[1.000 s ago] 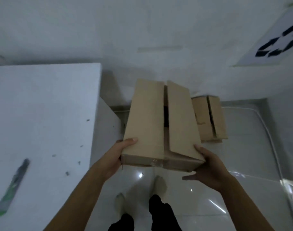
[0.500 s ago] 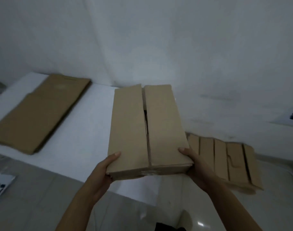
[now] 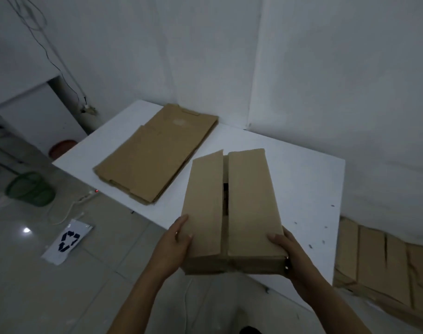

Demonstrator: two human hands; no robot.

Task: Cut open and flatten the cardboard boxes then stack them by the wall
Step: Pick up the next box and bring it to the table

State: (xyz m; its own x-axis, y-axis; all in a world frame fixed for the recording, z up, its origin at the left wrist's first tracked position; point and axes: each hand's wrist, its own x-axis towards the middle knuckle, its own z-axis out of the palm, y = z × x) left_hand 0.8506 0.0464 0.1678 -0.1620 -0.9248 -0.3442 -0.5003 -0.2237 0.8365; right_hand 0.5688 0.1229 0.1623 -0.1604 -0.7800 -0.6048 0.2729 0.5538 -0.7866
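Both forearms reach forward — left hand (image 3: 175, 244) grips the box (image 3: 232, 213) at its near left corner, right hand (image 3: 287, 251) at the near right, thumbs on top.

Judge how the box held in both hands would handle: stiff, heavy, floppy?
Probably light: the left hand and right hand hold the box by its near end alone. Its body looks stiff, but the unsealed top flaps gape and may flop if tipped.

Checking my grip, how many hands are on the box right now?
2. The left hand holds the box at its near left corner, the right hand at its near right corner.
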